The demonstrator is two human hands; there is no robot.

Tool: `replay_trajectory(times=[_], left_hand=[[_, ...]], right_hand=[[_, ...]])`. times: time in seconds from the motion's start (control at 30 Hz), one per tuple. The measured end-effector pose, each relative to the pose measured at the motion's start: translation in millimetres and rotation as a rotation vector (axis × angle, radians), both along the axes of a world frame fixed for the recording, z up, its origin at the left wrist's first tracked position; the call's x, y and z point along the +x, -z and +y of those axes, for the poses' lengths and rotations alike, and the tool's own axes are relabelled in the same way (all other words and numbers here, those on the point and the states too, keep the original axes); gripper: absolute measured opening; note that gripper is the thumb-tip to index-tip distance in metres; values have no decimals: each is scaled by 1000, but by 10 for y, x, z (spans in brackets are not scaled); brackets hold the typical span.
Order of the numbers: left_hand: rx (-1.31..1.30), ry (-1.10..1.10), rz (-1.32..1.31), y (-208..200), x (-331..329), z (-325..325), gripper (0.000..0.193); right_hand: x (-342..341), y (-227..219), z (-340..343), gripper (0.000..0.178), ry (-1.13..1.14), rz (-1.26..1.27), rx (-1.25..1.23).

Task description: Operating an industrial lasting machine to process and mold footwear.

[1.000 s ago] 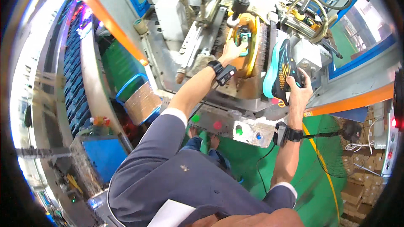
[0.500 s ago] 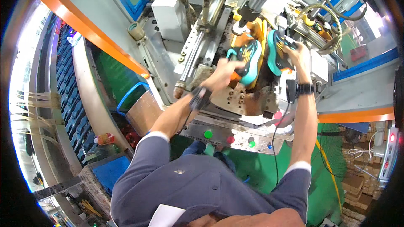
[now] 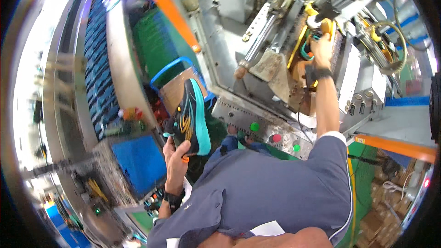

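Observation:
My left hand [image 3: 176, 158] is closed around the heel end of a black sports shoe [image 3: 189, 121] with a teal sole and yellow-gold side markings. That shoe stands toe-up, off to the left of the machine, over a brown board. Far ahead, my right hand [image 3: 321, 48] reaches into the press machine [image 3: 280, 71] and closes on a second teal-soled shoe [image 3: 304, 50]. Most of this shoe is hidden by the hand and the machine parts. A yellow-orange part [image 3: 326, 26] stands just beyond my right fingers.
A control panel [image 3: 229, 115] with green and red buttons runs along the machine's front. Orange-edged frame posts [image 3: 172, 9] flank it. On the left are a conveyor with dark blue ridged material [image 3: 98, 64] and a blue-topped stand [image 3: 138, 163]. Hoses hang over the machine.
My left hand has carried one shoe out of the machine, back and to the left. My right hand has moved deeper into the press with the other shoe. The view has turned left.

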State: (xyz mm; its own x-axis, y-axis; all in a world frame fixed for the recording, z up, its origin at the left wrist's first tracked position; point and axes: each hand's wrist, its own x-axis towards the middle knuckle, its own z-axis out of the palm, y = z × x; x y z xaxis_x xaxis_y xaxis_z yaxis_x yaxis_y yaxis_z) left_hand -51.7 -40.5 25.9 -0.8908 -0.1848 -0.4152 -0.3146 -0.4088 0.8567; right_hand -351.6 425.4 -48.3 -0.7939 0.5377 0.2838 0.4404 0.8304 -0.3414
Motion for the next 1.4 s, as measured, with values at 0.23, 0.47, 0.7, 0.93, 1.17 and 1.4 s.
replay_trajectory(times=[0.23,0.47,0.7,0.93,1.17,1.4], left_hand=[[146,-319,1,322,710,252,45],[-23,-390,-199,376,1733,442,45],[67,-805,-283,890,3076,416,39],[170,-1588,-138,1216,4284,-323,36],[-127,-1801,-205,2485,5416,-2009,28],[-678,-1722,-858,3350,5760,-2993,59]], right_hand=[[2132,217,-1709,20,-929,-9,-378],[2453,1804,-1984,14,-1201,17,-145],[2215,1982,-1838,21,-1269,-16,-251],[1907,372,-3708,18,-1477,62,-538],[3116,-2052,-6149,16,-2113,134,-426],[4641,-3423,-8612,27,-2417,548,254]])
